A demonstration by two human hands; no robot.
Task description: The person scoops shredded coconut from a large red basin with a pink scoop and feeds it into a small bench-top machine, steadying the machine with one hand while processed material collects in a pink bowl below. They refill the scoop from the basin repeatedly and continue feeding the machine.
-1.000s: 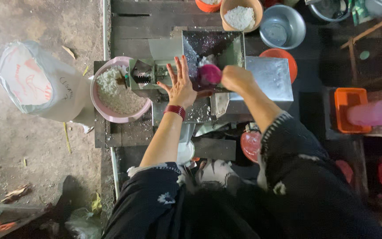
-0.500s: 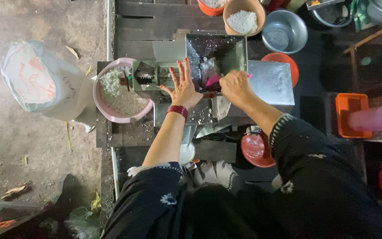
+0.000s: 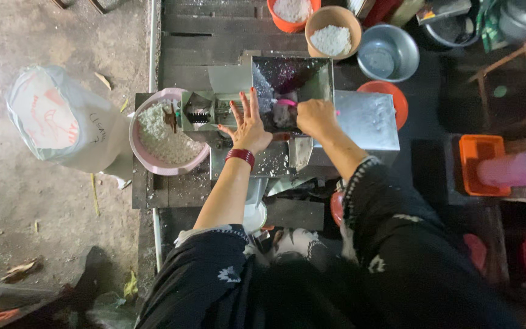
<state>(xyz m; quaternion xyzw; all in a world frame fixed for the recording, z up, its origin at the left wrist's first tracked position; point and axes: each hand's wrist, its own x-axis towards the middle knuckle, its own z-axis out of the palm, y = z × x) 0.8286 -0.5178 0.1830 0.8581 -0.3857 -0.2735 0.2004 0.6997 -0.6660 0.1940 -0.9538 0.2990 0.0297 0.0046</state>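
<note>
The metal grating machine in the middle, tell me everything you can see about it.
The grating machine is grey sheet metal, boxy, with an open hopper on top, dusted with white shreds. A spout at its left end hangs over a pink basin holding white gratings. It stands on a dark wooden bench. The left hand lies flat on its body, fingers spread; the right hand presses something pink into the hopper.

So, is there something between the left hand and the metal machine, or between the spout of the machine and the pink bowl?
Nothing visible. The left hand lies open and flat against the metal machine, with no gap showing. The spout reaches over the rim of the pink bowl, which already holds white shreds.
</note>
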